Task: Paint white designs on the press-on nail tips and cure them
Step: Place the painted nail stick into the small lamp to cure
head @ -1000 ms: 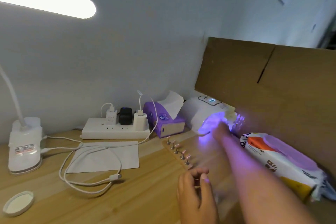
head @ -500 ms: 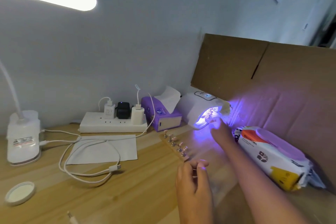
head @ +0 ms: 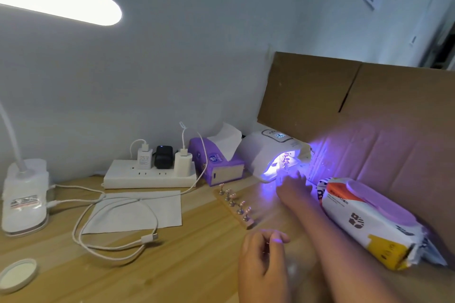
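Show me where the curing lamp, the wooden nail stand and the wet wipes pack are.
curing lamp (head: pixel 262 155): head view, on its white housing.
wooden nail stand (head: pixel 249 224): head view, on the near end of its base.
wet wipes pack (head: pixel 357 222): head view, on its white wrapper face.

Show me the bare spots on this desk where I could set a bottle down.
Widest bare wood lies along the near edge, between the white lid and the left hand, in front of the cable. Crowded: the back edge, with power strip, tissue box and curing lamp; wipes pack fills the right.
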A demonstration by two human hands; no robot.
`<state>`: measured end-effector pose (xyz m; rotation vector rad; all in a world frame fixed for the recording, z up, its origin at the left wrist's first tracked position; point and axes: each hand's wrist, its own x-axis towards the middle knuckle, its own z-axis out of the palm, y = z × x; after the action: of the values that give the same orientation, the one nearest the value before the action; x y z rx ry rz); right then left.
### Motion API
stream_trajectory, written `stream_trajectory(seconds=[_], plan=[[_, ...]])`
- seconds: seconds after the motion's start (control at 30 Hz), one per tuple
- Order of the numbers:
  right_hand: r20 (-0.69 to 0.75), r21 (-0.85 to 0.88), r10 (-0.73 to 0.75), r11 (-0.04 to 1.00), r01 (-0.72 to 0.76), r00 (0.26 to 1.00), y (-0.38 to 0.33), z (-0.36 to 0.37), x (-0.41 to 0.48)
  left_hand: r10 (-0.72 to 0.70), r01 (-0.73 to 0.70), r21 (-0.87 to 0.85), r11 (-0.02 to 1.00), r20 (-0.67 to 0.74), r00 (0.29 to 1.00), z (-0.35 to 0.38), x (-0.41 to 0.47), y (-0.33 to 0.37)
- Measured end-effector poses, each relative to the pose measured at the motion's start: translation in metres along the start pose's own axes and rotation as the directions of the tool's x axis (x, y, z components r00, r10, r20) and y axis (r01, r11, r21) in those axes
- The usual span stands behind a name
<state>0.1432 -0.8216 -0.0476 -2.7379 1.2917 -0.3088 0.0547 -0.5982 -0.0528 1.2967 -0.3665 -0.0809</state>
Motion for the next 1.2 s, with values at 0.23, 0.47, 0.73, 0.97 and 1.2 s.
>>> stream_trajectory(seconds=[0.23, 0.47, 0.73, 0.97, 1.2], plan=[[-0.021, -0.006, 0.094, 0.995, -0.095, 0.995, 0.0, 0.005, -0.017, 0.005, -0.005, 0.009, 1.0, 0.034, 0.999, 0.0, -0.001, 0.0], [-0.062, 0.12, -0.001, 0.993, 0.008, 0.998, 0.003, -0.003, -0.023, 0.004, -0.005, 0.018, 1.0, 0.039, 0.999, 0.001, -0.001, 0.001], [-0.036, 0.365, 0.11, 0.927, -0.09, 0.993, 0.007, -0.009, -0.01, -0.015, 0.014, 0.012, 1.0, 0.064, 0.998, -0.001, -0.003, 0.003], [-0.11, 0.334, 0.062, 0.942, -0.022, 0.992, 0.004, -0.007, -0.012, -0.031, 0.025, 0.062, 0.998, 0.104, 0.994, -0.002, -0.007, 0.007], [-0.136, 0.27, -0.043, 0.96, 0.079, 0.99, -0.018, -0.006, 0.011, -0.001, -0.019, 0.162, 0.987, 0.12, 0.993, -0.003, -0.006, 0.003]])
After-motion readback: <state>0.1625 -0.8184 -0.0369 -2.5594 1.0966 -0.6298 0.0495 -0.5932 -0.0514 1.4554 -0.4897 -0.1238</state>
